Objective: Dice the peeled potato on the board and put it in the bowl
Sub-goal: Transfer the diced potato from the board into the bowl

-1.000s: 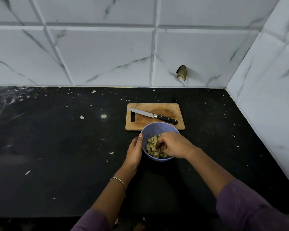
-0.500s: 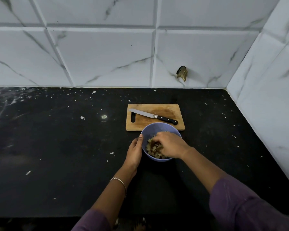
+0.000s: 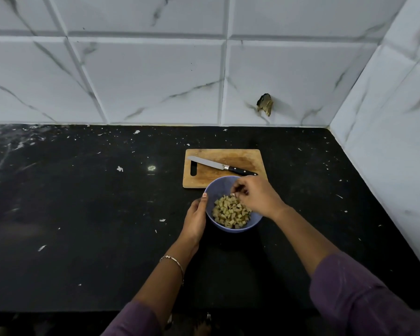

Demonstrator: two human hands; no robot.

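Seemingly, the fingertips (image 3: 240, 189) of the right hand (image 3: 255, 197) were pinched together on a last bit of diced potato (image 3: 230, 212), just above the heap in the bowl (image 3: 220, 190). The left hand (image 3: 195, 218) gripped the bowl's side. Beyond the fingers, the board (image 3: 240, 158) held only the knife (image 3: 218, 164). Likely the final transfer; next, release and withdraw.

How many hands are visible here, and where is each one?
2. The left hand holds the left side of the bowl; the right hand is over the bowl's far right rim, fingers curled above the diced potato. No other hand shows.
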